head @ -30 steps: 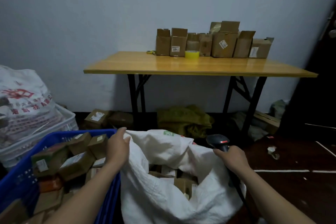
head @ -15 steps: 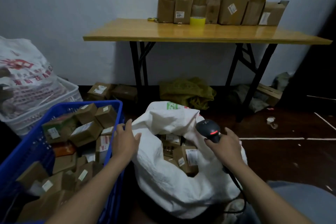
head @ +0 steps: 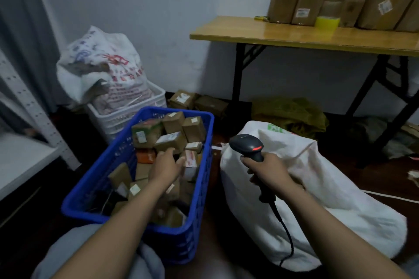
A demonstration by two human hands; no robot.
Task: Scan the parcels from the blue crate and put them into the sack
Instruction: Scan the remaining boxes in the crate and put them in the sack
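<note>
Motion blur smears the labels, so no print on them is readable; the sack's [head: 328, 188] mouth faces away, so its contents are hidden, and the desk [head: 283, 36] and the open cartons [head: 306, 2] on it are cut off at the right edge. The parcels [head: 172, 140] are small brown cardboard boxes with white stickers, one greenish, heaped loose in the blue crate [head: 204, 165] on the floor in front of me. My left hand [head: 166, 165] is inside the crate over the heap, fingers spread loosely and gripping nothing; I can't tell if they touch a box. My right hand [head: 267, 172] is wrapped round the handle of the black scanner [head: 247, 146], red light showing, its cable [head: 285, 229] hanging down in front of the sack. The white woven sack slumps on the floor just right of the crate. Behind the crate a white crate [head: 127, 115] holds a printed bag [head: 106, 68]. A yellow tape roll [head: 327, 23] sits on the desk, more boxes [head: 183, 98] and a green bag [head: 288, 113] lie beneath.
</note>
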